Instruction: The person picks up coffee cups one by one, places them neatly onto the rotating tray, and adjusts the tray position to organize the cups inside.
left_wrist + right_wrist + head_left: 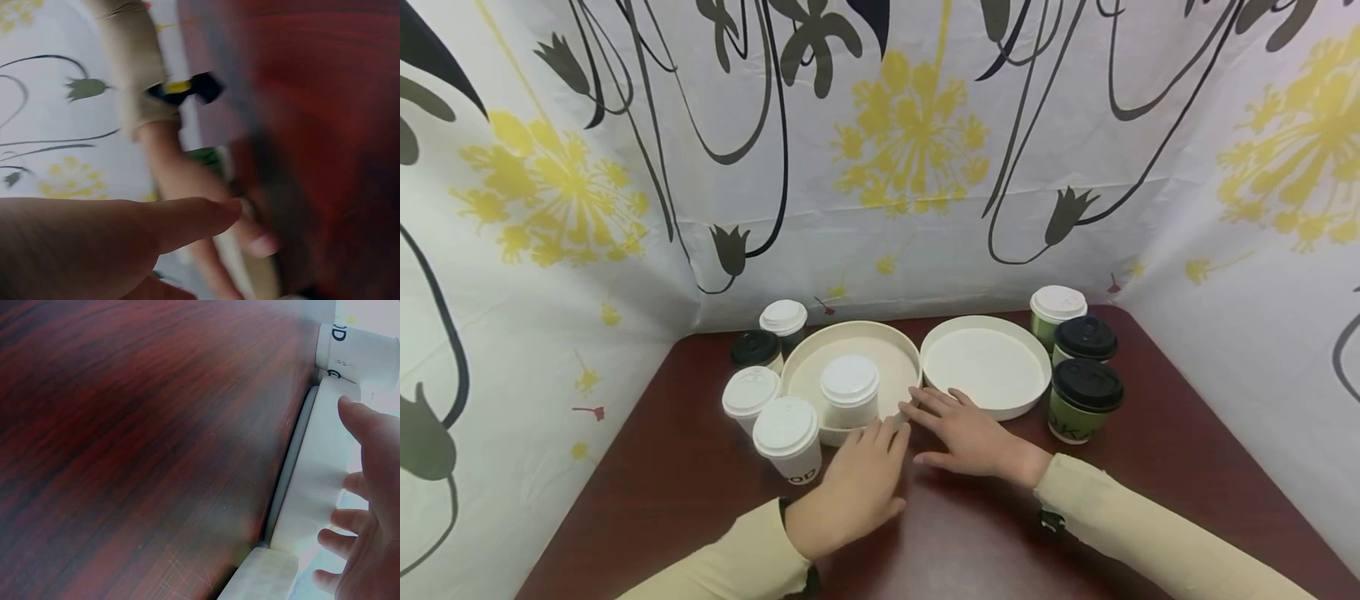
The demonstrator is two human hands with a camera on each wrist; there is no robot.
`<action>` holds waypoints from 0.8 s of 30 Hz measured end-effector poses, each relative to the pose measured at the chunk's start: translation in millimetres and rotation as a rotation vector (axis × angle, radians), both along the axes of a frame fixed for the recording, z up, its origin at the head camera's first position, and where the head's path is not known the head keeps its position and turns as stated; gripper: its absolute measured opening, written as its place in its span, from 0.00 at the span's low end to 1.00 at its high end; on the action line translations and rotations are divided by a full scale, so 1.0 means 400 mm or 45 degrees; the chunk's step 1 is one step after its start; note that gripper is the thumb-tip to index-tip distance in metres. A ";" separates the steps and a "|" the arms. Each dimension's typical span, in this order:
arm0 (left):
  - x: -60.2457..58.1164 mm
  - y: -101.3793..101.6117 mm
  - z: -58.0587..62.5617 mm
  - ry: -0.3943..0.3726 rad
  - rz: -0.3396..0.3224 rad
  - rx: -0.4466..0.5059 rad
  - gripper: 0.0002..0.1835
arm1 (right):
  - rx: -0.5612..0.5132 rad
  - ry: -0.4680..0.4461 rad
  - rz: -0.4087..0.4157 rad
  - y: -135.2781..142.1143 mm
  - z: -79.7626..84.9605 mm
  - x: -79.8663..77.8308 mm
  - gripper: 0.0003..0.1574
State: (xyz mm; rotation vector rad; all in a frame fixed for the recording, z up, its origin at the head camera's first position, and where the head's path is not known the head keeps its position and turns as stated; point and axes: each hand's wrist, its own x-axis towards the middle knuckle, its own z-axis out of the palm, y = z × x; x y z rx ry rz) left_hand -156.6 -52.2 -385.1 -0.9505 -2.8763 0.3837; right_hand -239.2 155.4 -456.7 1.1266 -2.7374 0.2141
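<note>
My left hand (859,492) is at the front rim of the cream round tray (797,358), its fingers stretched forward and the thumb pointing right. Inside that tray stands a white paper cup (850,387) with a white lid, just beyond those fingertips. My right hand (973,433) reaches in from the right with fingers spread, fingertips where the cream tray meets a white round tray (985,362). In the right wrist view, the spread right fingers (350,519) lie along a pale tray wall (312,481). The left wrist view shows the left thumb (187,222) extended.
Left of the cream tray are two white lidded cups (786,442), a black-lidded cup (756,350) and a dark cup with a white lid (784,321). On the right stand a green black-lidded cup (1084,400), another black-lidded cup (1084,337) and a green white-lidded cup (1057,312). Patterned cloth (880,275) surrounds the table.
</note>
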 end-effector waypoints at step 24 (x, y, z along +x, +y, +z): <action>-0.024 -0.004 -0.096 -0.043 0.126 0.054 0.53 | 0.010 -0.009 0.007 0.000 0.007 0.006 0.49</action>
